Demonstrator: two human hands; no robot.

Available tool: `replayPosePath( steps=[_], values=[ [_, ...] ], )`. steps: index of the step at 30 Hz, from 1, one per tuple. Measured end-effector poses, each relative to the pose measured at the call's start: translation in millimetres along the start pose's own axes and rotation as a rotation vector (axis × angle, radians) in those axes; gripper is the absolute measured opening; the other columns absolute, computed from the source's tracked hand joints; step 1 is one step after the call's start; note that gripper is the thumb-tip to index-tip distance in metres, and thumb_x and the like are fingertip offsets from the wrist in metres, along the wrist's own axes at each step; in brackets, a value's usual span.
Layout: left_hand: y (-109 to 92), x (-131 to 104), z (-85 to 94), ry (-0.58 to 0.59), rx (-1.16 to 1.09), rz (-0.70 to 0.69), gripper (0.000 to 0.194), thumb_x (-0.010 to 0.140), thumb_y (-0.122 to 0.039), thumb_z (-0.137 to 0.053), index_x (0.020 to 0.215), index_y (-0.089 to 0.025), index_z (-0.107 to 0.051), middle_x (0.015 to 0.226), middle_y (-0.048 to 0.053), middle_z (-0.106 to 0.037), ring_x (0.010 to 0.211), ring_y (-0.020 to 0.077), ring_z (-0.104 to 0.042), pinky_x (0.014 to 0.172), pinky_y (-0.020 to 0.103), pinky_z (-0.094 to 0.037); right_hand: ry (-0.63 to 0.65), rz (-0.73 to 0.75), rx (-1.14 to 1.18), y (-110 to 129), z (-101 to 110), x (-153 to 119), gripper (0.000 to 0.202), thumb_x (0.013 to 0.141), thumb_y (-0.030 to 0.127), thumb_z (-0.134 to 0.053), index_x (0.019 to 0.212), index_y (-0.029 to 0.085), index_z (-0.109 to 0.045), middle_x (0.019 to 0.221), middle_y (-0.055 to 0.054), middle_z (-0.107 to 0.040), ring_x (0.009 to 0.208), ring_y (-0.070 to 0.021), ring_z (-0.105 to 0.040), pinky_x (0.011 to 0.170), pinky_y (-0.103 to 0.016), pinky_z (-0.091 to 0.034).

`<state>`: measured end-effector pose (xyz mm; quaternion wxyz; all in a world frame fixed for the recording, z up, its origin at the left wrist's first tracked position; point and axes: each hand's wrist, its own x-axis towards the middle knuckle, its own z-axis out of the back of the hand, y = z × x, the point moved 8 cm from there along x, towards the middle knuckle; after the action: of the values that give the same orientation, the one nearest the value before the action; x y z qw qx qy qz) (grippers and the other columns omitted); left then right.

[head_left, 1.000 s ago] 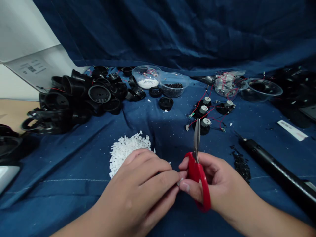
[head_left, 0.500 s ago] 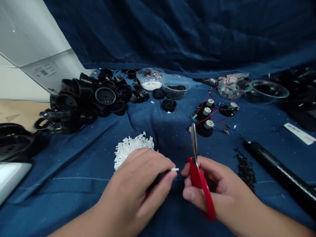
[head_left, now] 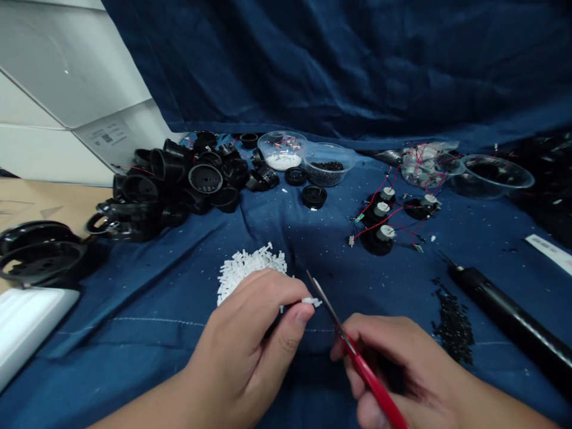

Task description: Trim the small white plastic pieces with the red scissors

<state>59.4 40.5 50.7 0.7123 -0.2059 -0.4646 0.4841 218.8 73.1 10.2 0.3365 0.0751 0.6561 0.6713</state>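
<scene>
Between thumb and forefinger, my left hand (head_left: 259,333) pinches a small white plastic piece (head_left: 311,302) whose end sticks out to the right. My right hand (head_left: 397,363) is wrapped round the red handles of a pair of scissors (head_left: 333,319). The blades point up and left and lie just right of the white piece; whether they touch it I cannot tell. Behind my left hand is a pile of similar small white pieces (head_left: 250,265), partly hidden by the knuckles.
Black plastic housings (head_left: 205,179) are heaped at the left back. Clear bowls (head_left: 328,170) hold small parts. Wired motors (head_left: 386,232) on black discs stand right of centre. A black electric screwdriver (head_left: 504,310) lies at the right beside small black pieces (head_left: 453,328). Blue cloth (head_left: 147,351) covers the table.
The scissors have swung from upright to leaning left, their blades now close to the white piece. My right hand has moved slightly down and right. The whole view has shifted a little.
</scene>
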Motion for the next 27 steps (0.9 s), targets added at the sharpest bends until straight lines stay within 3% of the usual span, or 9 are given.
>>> replayPosePath(
  steps=[5,12,17,22,27],
  values=[
    [-3.6,0.8,-0.5,0.019,-0.005,-0.02,0.013,0.105,-0.013,-0.052,0.101,-0.02,-0.063,0.088,-0.002,-0.064,0.081,0.0111,-0.058,0.079,0.026,-0.048,-0.057,0.005,-0.021,-1.8,-0.2,-2.2,0.053,0.084,0.075,-0.076,0.083,0.021,-0.072,0.069,-0.002,-0.061,0.064,-0.0175,-0.051,0.057,-0.026,-0.045],
    [-7.5,3.2,4.5,-0.001,0.035,-0.034,0.012,0.104,-0.012,-0.055,0.105,-0.021,-0.062,0.091,-0.003,-0.066,0.083,0.0103,-0.061,0.082,0.024,-0.049,-0.179,0.095,-0.089,20.7,2.6,8.7,0.053,0.076,0.07,-0.088,0.098,0.024,-0.077,0.069,-0.002,-0.062,0.071,-0.0218,-0.062,0.064,-0.027,-0.055],
    [-5.5,2.6,2.6,0.002,0.047,-0.035,0.012,0.105,-0.012,-0.054,0.105,-0.021,-0.062,0.091,-0.003,-0.065,0.083,0.0104,-0.06,0.082,0.024,-0.05,-0.16,0.079,-0.082,10.9,2.5,0.2,0.054,0.077,0.074,-0.085,0.097,0.024,-0.077,0.07,-0.003,-0.064,0.071,-0.022,-0.064,0.061,-0.026,-0.054],
    [-5.1,2.3,0.5,0.01,0.036,-0.027,0.011,0.105,-0.013,-0.053,0.104,-0.021,-0.061,0.091,-0.001,-0.064,0.083,0.0121,-0.061,0.082,0.026,-0.051,-0.046,0.03,-0.09,-9.4,-0.5,-6.5,0.065,0.085,0.086,-0.066,0.093,0.022,-0.078,0.073,-0.007,-0.068,0.069,-0.0209,-0.062,0.057,-0.025,-0.049],
    [-4.5,1.5,-1.1,0.025,0.029,-0.024,0.013,0.105,-0.013,-0.052,0.103,-0.021,-0.062,0.089,-0.001,-0.064,0.081,0.0125,-0.061,0.082,0.027,-0.051,-0.036,0.026,-0.113,-11.8,-1.3,-7.1,0.072,0.085,0.09,-0.061,0.093,0.021,-0.078,0.076,-0.009,-0.069,0.068,-0.0205,-0.061,0.057,-0.027,-0.047]
  ],
)
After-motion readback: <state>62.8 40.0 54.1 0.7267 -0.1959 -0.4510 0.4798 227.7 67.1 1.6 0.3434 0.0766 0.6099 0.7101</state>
